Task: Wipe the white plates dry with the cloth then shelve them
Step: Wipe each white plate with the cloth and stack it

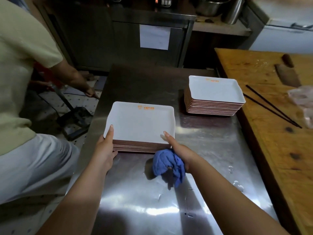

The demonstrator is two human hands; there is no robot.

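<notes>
The near stack of white rectangular plates (pixel 141 123) sits on the shiny steel table (pixel 211 167). The left hand (pixel 105 148) grips its left edge. The right hand (pixel 179 150) squeezes the soft blue cloth (pixel 167 162), thumb on the top plate. The stack looks heavy, hard and breakable, so lift from both sides.

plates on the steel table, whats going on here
A person grips a near stack of white plates on the steel table with both hands: the left hand at its left edge, the right hand at its right corner, also holding a blue cloth. A second stack sits farther right.
</notes>
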